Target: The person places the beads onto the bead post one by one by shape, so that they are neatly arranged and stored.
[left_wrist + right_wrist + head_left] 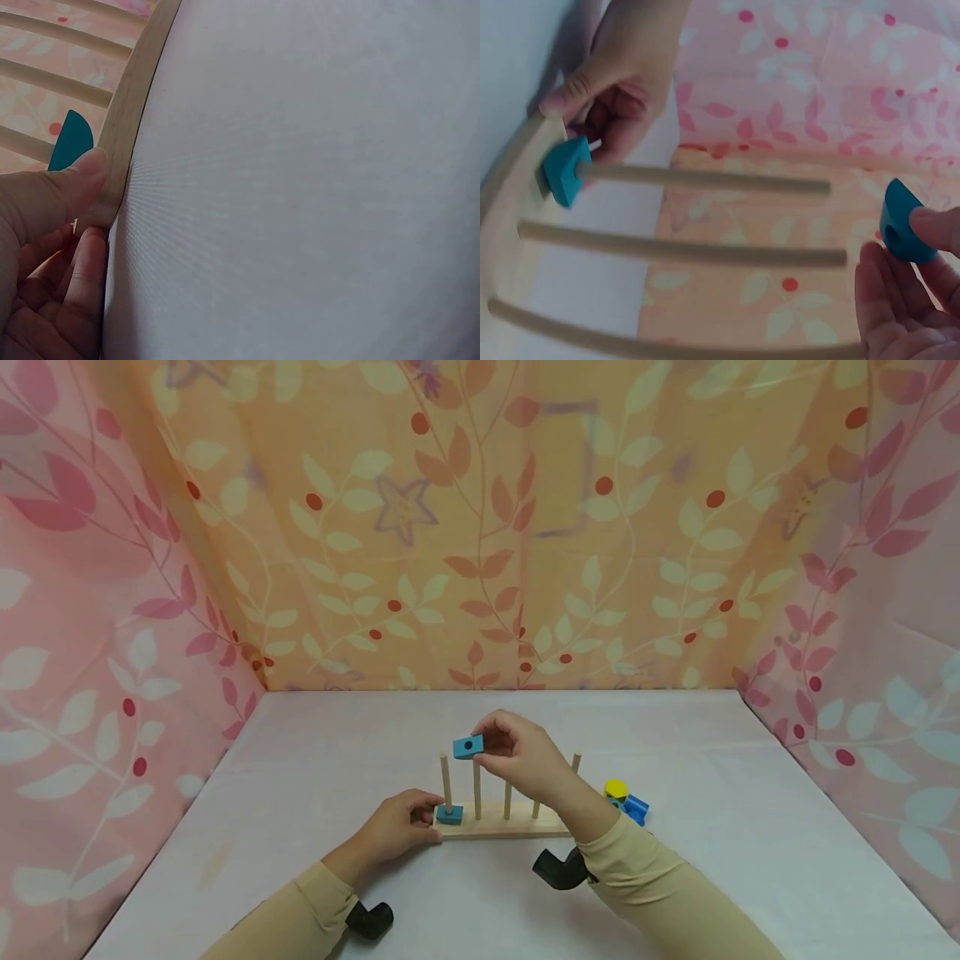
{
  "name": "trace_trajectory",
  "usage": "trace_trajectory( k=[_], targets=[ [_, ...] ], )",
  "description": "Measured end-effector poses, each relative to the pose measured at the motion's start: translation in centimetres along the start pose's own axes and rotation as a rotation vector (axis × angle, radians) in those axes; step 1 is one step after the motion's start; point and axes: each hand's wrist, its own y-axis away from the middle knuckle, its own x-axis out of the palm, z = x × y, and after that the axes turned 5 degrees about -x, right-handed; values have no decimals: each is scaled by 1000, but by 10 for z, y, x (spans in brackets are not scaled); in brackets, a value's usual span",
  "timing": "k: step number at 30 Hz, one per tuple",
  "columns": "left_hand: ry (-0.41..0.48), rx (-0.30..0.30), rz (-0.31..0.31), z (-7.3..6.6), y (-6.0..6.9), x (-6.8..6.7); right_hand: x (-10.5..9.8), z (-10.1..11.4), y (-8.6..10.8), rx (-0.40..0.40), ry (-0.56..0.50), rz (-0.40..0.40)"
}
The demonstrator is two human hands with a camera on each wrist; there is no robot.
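A blue block (461,748) is pinched by the right hand (525,760) near the tips of the left pegs (446,785); another block (450,819) is threaded on the leftmost peg. The wooden base's (487,832) left end is gripped by the left hand (401,822), its fingertips (91,240) revealed by the left wrist view. At the right, a yellow piece (616,789) is shown plainly by the head view.

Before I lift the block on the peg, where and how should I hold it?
Pinch the block by front and back, probably from above: its front face looks flat, while its underside curves toward the base. The peg runs through it, so pull straight up.
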Motion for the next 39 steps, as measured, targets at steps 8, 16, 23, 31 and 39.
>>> trace_trajectory(
  k=[8, 16, 23, 31, 39],
  targets=[
    [-19, 27, -12, 3, -1, 1, 20, 25, 0, -17, 31, -69],
    [-12, -7, -12, 0, 1, 0, 42, 16, 2, -25, 3, -161],
    [-29, 2, -12, 3, 0, 0, 54, -18, -3, 0, -10, -187],
    [-30, 13, -13, 6, 0, 2, 59, -23, -1, 30, -89, -199],
    [-28, 10, -16, 4, 0, 2, 64, -26, 1, 66, -131, -243]
  ],
)
